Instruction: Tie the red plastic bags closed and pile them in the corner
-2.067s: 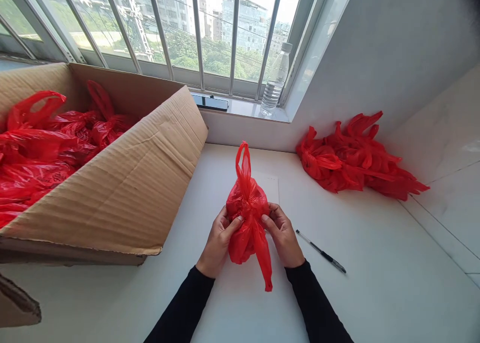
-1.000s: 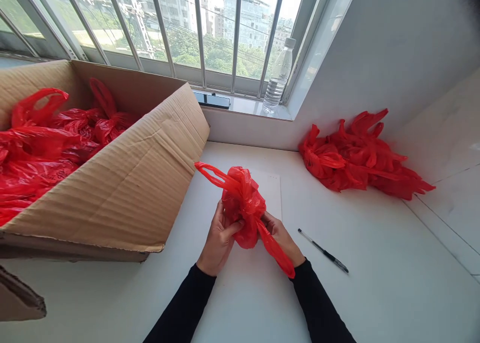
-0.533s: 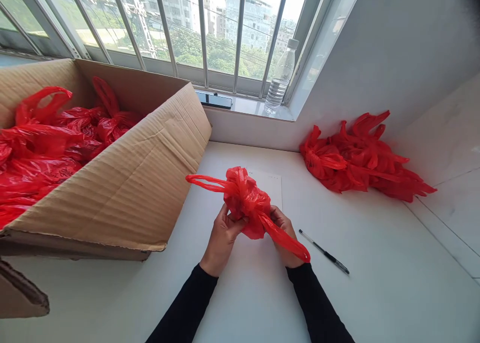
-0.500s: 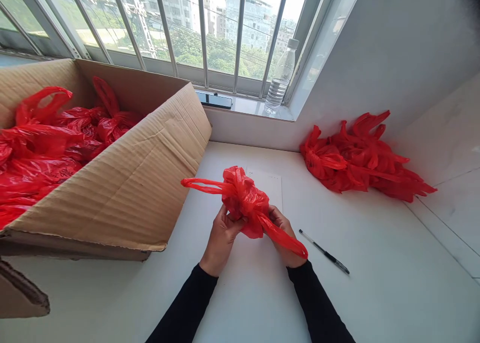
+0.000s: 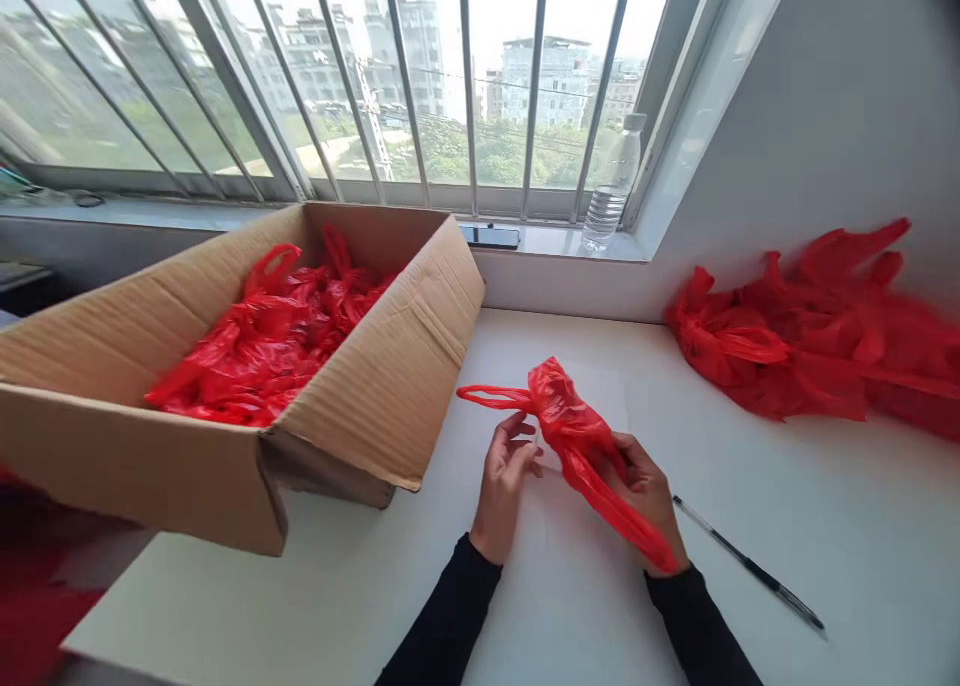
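A crumpled red plastic bag (image 5: 574, 426) hangs over the middle of the white table, with one loop handle reaching left and another drooping toward me across my right wrist. My right hand (image 5: 649, 496) grips it from the right side, fingers partly hidden behind the plastic. Just left of the bag is my left hand (image 5: 504, 486), its fingers curved and apart, with no hold on the bag that I can see. A white sheet (image 5: 611, 391) lies flat beneath and behind the bag. To the right of my right hand rests a black pen (image 5: 750, 564).
An open cardboard box (image 5: 390, 366) on the left holds many red bags (image 5: 277, 336). A heap of red bags (image 5: 795, 336) lies against the right wall. On the window sill stand a water bottle (image 5: 609, 191) and a flat dark phone (image 5: 491, 237). More red shows at lower left.
My left hand has come off the bag and its fingers have parted; my right hand keeps hold. The view has swung left, showing more of the box and the table's left edge.
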{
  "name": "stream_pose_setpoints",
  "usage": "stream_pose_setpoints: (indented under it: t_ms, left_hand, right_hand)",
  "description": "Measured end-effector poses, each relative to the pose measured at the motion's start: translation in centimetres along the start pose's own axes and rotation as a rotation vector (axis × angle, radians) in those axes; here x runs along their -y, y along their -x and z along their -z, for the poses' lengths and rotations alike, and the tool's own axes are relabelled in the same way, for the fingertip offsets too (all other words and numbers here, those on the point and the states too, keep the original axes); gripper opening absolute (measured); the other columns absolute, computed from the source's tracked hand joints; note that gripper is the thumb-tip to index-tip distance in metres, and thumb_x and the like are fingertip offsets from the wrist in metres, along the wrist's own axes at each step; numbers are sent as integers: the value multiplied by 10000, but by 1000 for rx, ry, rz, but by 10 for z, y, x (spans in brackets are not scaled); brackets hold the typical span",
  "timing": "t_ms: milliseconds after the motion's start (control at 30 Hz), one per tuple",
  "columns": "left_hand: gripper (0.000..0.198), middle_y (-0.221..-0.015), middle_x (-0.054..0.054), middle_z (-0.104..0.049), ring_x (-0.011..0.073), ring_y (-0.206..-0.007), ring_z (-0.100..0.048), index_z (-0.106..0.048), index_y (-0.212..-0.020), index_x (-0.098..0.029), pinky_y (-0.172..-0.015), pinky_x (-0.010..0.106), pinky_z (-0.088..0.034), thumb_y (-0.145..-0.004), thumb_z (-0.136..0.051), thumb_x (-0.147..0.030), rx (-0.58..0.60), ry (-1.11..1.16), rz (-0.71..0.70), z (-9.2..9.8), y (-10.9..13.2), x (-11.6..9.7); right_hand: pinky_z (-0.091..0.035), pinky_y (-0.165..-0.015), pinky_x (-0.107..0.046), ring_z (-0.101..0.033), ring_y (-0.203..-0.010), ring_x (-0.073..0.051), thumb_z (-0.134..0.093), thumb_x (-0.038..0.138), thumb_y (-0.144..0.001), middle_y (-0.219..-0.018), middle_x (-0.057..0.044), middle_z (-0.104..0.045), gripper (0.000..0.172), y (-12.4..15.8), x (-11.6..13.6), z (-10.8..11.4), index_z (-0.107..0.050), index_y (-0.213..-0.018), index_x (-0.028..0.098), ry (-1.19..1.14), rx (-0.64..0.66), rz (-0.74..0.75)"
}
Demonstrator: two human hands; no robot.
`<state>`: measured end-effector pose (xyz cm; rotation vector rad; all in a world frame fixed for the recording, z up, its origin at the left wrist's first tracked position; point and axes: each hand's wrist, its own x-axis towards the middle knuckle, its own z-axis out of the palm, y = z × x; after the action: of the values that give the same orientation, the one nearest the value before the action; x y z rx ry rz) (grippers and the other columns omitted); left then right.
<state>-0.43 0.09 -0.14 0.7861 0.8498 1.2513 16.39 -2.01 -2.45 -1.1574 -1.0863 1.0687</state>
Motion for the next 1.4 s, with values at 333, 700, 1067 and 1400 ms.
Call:
stream_pose_setpoints:
  t_ms: [333, 700, 1067, 1400]
  left_hand:
    - [194, -879, 77, -651, 195, -772, -594, -682, -944, -162, -679, 299, -466, -777, -683, -261, 8, -52, 73, -39, 31, -37]
    - [309, -822, 0, -646, 154, -681, -617, -689, -1067, -189, -634, 265, -491, -764, -739, -223, 81, -378, -381, -33, 72, -297]
    - [153, -751, 40, -683, 260, -822, -660, -658, -748, -174, -811, 392, -517, -674, -742, -280, -131, -1429, -204, 139, -37, -367]
    - [435, -999, 58, -763, 299, -1039, -663, -754, -953, -216, -1014, 411, -450, -555, -927, -236, -165, -1206, -343, 143, -43, -356]
  right_hand:
    - [-523, -776, -351, -604, -950, -270, -679, 497, -814, -1007, -79, -653, 258, 9, -3, 16, -742, -901, 262, -94, 2, 58]
    - [-638, -678, -272, -605, -820, -181, -714, 546, -793, -870, -34, -652, 333, -7, -36, 18, -758, -938, 249, -455, -263, -240]
    - [-656, -659, -293, -667, -688, -208, -846, 597, -595, -772, -38, -678, 515, -13, -70, 20, -790, -948, 226, -105, -166, -272]
    - [-618, -661, -305, -639, -703, -208, -798, 642, -647, -740, -33, -647, 502, -17, -66, 14, -787, -938, 232, 39, -118, -224]
